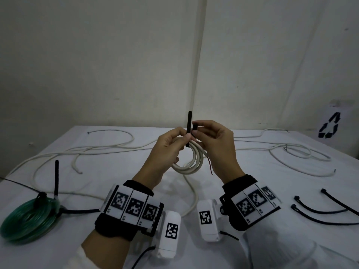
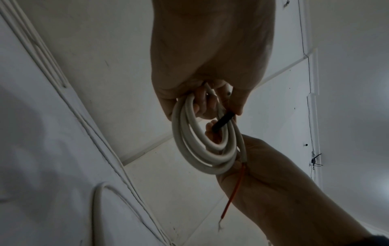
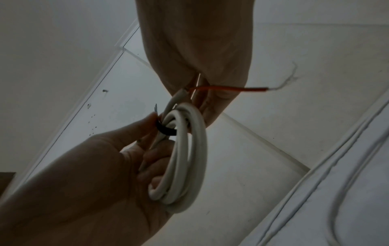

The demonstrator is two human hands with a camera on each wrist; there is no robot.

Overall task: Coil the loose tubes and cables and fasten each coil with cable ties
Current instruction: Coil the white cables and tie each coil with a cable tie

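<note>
Both hands are raised above the table around a small white cable coil [image 1: 195, 162]. My left hand [image 1: 171, 146] grips the coil's top, its thumb pressing the upright black cable tie [image 1: 189, 129] against it. My right hand [image 1: 211, 140] pinches the tie's head end beside the strap. The left wrist view shows the coil [image 2: 189, 143] hanging from the left hand's fingers, the tie [image 2: 223, 122] passing through it. A red wire end [image 2: 235, 191] dangles from the coil. In the right wrist view the tie [image 3: 166, 130] wraps under the coil [image 3: 187, 158].
A green tube coil [image 1: 29, 218] bound with black ties lies at the near left. Loose white cables [image 1: 108, 148] sprawl across the far table, with more of them [image 1: 299, 152] at the right. Three spare black cable ties [image 1: 320, 210] lie at the near right.
</note>
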